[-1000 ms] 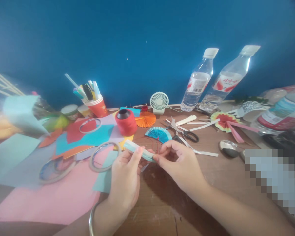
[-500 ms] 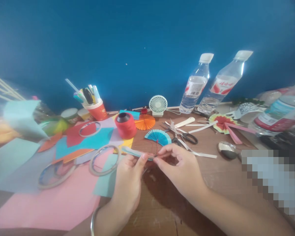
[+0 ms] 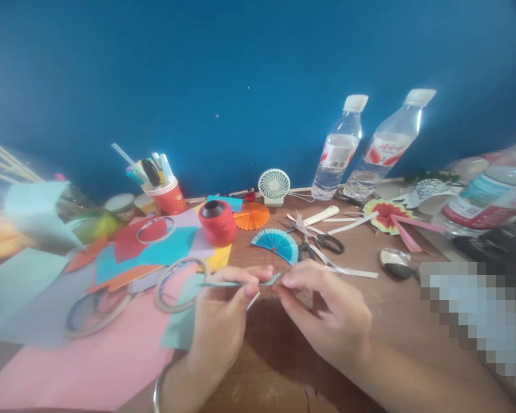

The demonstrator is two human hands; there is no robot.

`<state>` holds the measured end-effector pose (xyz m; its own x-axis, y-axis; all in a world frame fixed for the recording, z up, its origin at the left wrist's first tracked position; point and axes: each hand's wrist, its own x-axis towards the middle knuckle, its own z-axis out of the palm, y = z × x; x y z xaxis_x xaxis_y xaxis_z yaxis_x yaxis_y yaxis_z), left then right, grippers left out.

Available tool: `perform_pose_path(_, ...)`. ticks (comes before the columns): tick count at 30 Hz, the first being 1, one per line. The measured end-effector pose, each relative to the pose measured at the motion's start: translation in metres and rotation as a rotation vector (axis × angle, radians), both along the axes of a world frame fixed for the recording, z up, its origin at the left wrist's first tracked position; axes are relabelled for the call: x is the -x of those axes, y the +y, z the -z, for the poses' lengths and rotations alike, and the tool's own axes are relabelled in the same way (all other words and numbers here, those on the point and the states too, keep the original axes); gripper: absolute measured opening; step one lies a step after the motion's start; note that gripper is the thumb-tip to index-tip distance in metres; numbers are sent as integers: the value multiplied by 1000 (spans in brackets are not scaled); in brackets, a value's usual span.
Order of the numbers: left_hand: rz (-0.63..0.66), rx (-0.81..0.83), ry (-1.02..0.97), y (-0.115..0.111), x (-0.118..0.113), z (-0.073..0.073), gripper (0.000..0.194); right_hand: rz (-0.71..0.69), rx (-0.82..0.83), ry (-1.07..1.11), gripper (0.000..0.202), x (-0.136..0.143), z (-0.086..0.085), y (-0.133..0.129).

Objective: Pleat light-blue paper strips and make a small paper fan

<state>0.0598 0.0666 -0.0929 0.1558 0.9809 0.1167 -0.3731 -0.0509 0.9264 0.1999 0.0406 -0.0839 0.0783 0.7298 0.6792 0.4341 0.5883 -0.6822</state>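
A narrow, pale-green paper strip [image 3: 226, 284] is held nearly level above the tabletop [image 3: 275, 378], well apart from its back edge. It shows almost edge-on (part is covered), its right end slanting slightly upward.

From the pale-green narrow paper strip [image 3: 226, 283]: at one o'clock, a blue pleated paper fan [image 3: 277, 242], pale-rimmed; at eleven, a red, dark-cored thread cone [image 3: 218, 226]; at two, a red, yellow-edged paper rosette [image 3: 386, 215]; at eight, flat pink paper [image 3: 81, 367].
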Motion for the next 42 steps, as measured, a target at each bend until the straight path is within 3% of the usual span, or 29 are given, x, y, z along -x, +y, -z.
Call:
perform_pose_path(5, 23, -414, 220, -4, 13, -2, 20, -129, -251, -39, 38, -6, -5, 4)
perform_pose_path(8, 94, -524, 315, -3, 16, -3, 26, -156, -330, -4, 40, -6, -6, 7)
perform_pose_path(13, 68, -473, 404, 1, 13, -3, 42, -188, -272, 17, 42, -3, -2, 6)
perform_pose_path(18, -58, -489, 570, 6, 9, -2, 20, -103, -97, 75, 35, 3, 6, 2)
perform_pose_path(21, -107, -374, 636, 6, 9, 2, 10, -41, 22, 124, 29, 6, 8, 1)
perform_pose_path(28, -50, -61, 414, 5, 5, 9, 15, -45, 204, 262, 18, 9, 5, 3)
perform_pose_path(39, -57, -16, 189, 5, 0, 8, 6, -23, 230, 269, 18, 9, 3, 4)
perform_pose_path(42, -98, 36, 181, 4, -2, 7, 12, 23, 267, 280, 15, 8, 1, 5)
